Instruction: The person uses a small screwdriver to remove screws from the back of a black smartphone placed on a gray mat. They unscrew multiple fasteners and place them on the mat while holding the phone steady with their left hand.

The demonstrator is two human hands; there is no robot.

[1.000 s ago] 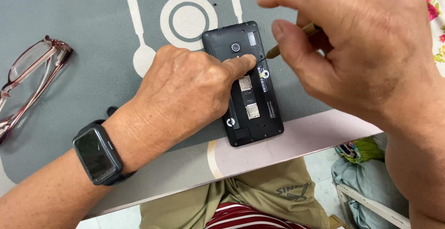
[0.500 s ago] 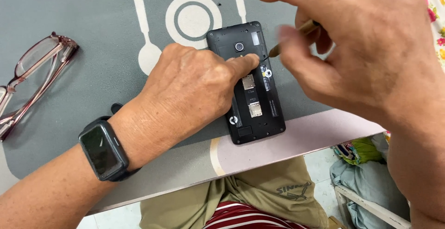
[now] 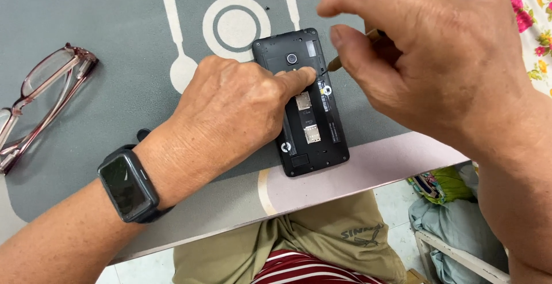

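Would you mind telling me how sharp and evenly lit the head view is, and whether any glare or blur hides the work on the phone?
In the head view, light is soft and even, with only faint shadows under the left hand and right hand; the opened phone is sharp, without glare; the right hand, nearest the lens, looks slightly soft and hides most of the thin tool; the glasses stay clear.
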